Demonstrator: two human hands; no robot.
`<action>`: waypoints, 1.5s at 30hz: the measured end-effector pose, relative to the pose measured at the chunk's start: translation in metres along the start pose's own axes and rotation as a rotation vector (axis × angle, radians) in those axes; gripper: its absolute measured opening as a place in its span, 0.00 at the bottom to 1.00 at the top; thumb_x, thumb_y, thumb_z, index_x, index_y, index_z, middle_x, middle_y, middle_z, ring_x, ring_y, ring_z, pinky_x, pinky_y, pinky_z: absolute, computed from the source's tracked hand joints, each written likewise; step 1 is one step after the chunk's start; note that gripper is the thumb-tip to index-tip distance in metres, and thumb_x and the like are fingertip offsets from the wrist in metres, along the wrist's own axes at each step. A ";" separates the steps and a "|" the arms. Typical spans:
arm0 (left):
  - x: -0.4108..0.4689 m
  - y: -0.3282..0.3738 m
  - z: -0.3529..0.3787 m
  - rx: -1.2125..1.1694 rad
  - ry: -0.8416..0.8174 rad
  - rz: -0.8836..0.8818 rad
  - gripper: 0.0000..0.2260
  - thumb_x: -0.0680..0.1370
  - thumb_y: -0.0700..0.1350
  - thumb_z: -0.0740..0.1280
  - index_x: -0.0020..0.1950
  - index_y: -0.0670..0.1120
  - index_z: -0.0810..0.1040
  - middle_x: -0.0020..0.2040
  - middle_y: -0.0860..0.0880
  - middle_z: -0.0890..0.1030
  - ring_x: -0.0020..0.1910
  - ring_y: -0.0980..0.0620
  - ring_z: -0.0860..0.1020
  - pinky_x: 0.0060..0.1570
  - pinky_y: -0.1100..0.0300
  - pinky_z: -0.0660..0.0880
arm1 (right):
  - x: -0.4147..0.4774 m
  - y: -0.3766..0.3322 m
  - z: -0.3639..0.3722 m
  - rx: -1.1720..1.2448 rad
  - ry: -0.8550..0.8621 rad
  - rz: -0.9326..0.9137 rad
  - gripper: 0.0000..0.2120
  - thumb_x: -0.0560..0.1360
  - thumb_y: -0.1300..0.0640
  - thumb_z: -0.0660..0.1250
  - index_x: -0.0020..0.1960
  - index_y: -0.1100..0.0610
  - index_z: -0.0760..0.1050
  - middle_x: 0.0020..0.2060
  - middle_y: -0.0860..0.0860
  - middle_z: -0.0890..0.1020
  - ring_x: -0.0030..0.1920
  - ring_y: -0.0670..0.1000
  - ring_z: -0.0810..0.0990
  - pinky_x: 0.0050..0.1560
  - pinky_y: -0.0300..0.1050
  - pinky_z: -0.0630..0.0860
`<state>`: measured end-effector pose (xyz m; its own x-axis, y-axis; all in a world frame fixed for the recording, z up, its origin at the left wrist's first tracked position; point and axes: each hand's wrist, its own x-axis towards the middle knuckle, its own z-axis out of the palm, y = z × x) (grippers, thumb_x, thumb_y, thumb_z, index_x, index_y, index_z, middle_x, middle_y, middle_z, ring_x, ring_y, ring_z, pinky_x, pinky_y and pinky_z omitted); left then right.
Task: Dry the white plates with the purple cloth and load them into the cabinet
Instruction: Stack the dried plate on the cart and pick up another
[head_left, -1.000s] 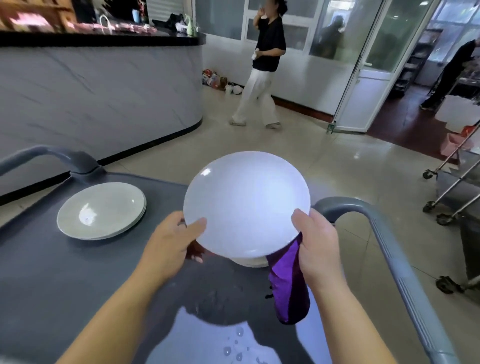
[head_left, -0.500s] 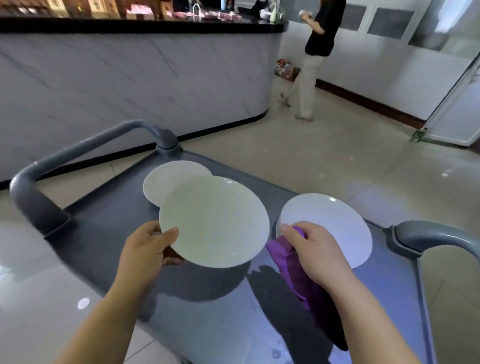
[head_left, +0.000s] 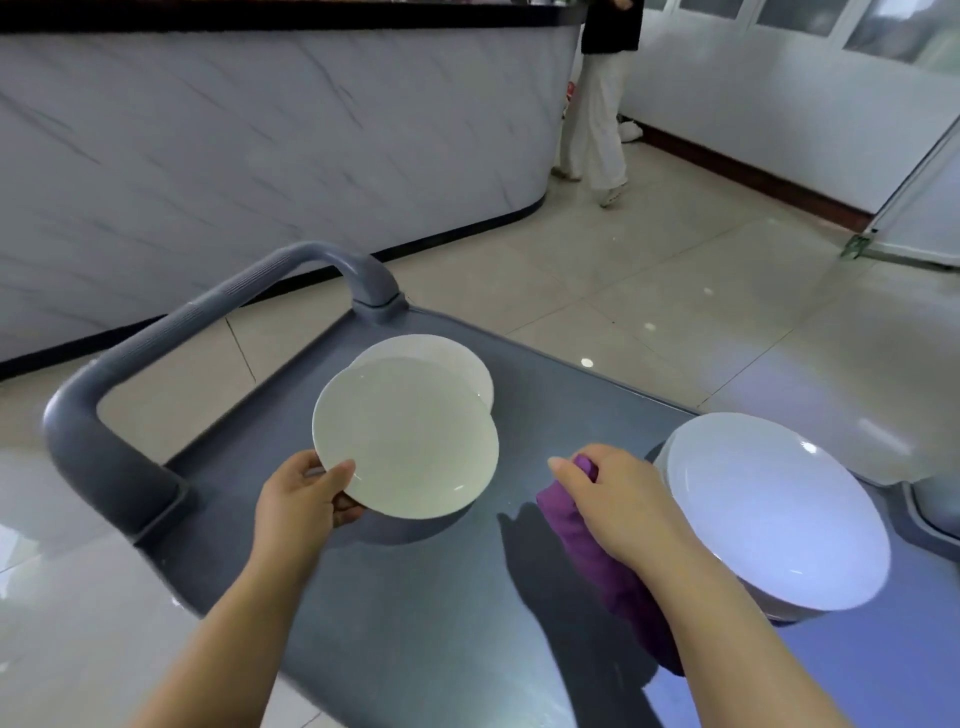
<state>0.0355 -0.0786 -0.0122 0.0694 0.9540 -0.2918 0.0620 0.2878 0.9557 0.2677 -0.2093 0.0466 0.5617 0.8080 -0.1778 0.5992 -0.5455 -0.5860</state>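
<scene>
The left hand (head_left: 298, 501) pinches a white plate (head_left: 405, 439) by its rim, over another plate (head_left: 447, 358) on the surface (head_left: 426, 597); the right hand (head_left: 623, 499) grips the purple cloth (head_left: 569, 522). It seems a dried plate is being stacked: lower it level, then release

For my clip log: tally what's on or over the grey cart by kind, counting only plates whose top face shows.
White plates: 3 (held plate, left plate behind it, right plate)
Purple cloth: 1
Total: 4
</scene>
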 end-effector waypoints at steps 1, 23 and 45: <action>0.008 0.000 -0.001 -0.001 -0.006 -0.004 0.02 0.79 0.37 0.66 0.50 0.41 0.77 0.37 0.40 0.79 0.33 0.46 0.76 0.35 0.56 0.77 | 0.004 -0.003 0.005 -0.007 0.003 0.007 0.19 0.79 0.44 0.60 0.35 0.54 0.65 0.30 0.49 0.73 0.33 0.51 0.70 0.38 0.47 0.68; 0.101 -0.013 0.003 0.257 -0.047 -0.011 0.26 0.74 0.46 0.73 0.70 0.46 0.69 0.44 0.45 0.82 0.35 0.48 0.82 0.39 0.55 0.79 | 0.027 -0.024 0.046 -0.054 0.065 0.137 0.20 0.79 0.44 0.61 0.34 0.55 0.64 0.28 0.48 0.70 0.30 0.49 0.68 0.33 0.42 0.66; 0.077 0.010 0.006 1.031 -0.237 0.296 0.26 0.74 0.56 0.71 0.68 0.46 0.72 0.64 0.46 0.68 0.50 0.49 0.74 0.48 0.57 0.72 | 0.003 -0.023 0.009 0.118 0.215 0.035 0.16 0.76 0.43 0.64 0.40 0.55 0.75 0.36 0.49 0.80 0.40 0.51 0.77 0.43 0.44 0.73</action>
<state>0.0477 -0.0028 -0.0255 0.4019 0.9013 -0.1617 0.8058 -0.2643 0.5299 0.2500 -0.1922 0.0526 0.6968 0.7165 -0.0344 0.5136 -0.5318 -0.6733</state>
